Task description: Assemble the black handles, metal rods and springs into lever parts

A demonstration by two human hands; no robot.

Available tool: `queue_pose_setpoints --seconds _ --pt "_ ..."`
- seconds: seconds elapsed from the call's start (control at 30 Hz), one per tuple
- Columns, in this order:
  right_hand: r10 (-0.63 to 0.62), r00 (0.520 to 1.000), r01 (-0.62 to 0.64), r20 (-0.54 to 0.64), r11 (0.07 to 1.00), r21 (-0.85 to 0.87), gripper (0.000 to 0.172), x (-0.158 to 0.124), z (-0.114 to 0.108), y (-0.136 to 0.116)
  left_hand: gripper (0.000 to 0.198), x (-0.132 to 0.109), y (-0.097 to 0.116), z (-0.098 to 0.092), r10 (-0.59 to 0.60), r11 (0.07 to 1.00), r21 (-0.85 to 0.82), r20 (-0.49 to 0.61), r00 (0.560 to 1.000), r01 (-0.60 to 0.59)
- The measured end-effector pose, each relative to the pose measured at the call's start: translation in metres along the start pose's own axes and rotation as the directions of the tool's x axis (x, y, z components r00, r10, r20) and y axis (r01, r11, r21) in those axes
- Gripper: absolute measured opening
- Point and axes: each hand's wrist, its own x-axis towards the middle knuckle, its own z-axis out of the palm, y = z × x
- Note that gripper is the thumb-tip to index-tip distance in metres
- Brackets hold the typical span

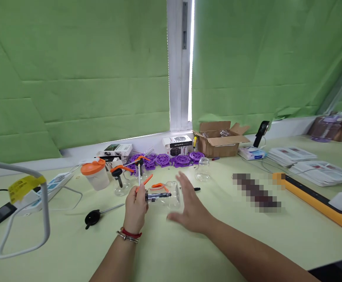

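Observation:
My left hand [136, 203] is closed around the black and orange top of a clear bottle [173, 197], which is held sideways with its base to the right. A dark tube runs inside it. Fingers apart, my right hand [192, 207] is beside the bottle's base; whether it touches cannot be told. Behind my left hand stand two more clear bottles, a nearer one [122, 188] and one partly hidden, with black and orange tops. A clear jar [203, 170] without a top is farther right. At left lies a black lid with a metal rod [92, 218].
Purple slotted discs [182, 159] line the back, near printed boxes [176, 145] and an open carton [219, 145]. An orange-lidded cup [96, 176] and a power strip [51, 188] are at left. White packets [320, 172] and an orange-black bar [317, 201] lie at right.

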Motion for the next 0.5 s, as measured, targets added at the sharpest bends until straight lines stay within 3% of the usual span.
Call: queue_pose_setpoints --seconds 0.07,0.1,0.13,0.2,0.27,0.3,0.37,0.43,0.47,0.5 --pt "0.244 0.968 -0.25 0.055 0.948 0.198 0.067 0.0 -0.005 -0.001 0.032 0.0 0.001 -0.002 0.032 0.999 -0.027 0.005 0.999 -0.031" --pt "0.273 0.958 -0.288 0.092 0.926 0.245 0.063 -0.001 -0.009 -0.003 0.032 0.0 0.001 -0.002 0.034 0.999 -0.041 0.014 0.999 -0.033" --pt "0.225 0.967 -0.248 0.116 0.937 0.247 0.06 -0.003 -0.013 -0.005 0.032 0.0 0.002 -0.002 0.022 0.998 -0.055 0.028 0.999 -0.02" --pt "-0.028 0.994 0.012 0.11 0.989 0.147 0.051 -0.007 -0.02 -0.011 0.034 0.001 0.003 -0.002 -0.024 0.994 -0.103 0.088 0.996 0.033" --pt "-0.198 0.974 0.19 0.111 0.979 0.079 0.045 -0.01 -0.024 -0.014 0.034 0.001 0.004 -0.002 -0.043 0.987 -0.147 0.138 0.989 0.064" --pt "-0.167 0.982 0.158 0.092 0.982 0.102 0.047 -0.009 -0.025 -0.014 0.034 0.0 0.004 -0.002 -0.034 0.987 -0.153 0.143 0.989 0.056" --pt "0.115 0.989 -0.134 0.09 0.957 0.256 0.056 -0.006 -0.024 -0.011 0.032 -0.002 0.004 -0.001 0.016 0.993 -0.118 0.124 0.992 -0.002" --pt "0.378 0.893 -0.446 0.243 0.814 0.373 0.059 -0.002 -0.021 -0.008 0.029 -0.003 0.004 -0.001 0.073 0.996 -0.054 0.107 0.992 -0.067" --pt "0.402 0.865 -0.494 0.3 0.784 0.375 0.059 -0.001 -0.021 -0.007 0.028 -0.003 0.004 -0.001 0.086 0.996 -0.029 0.105 0.991 -0.084" --pt "0.357 0.879 -0.458 0.316 0.816 0.353 0.058 -0.001 -0.021 -0.006 0.028 -0.003 0.004 -0.001 0.082 0.997 -0.017 0.102 0.991 -0.081"
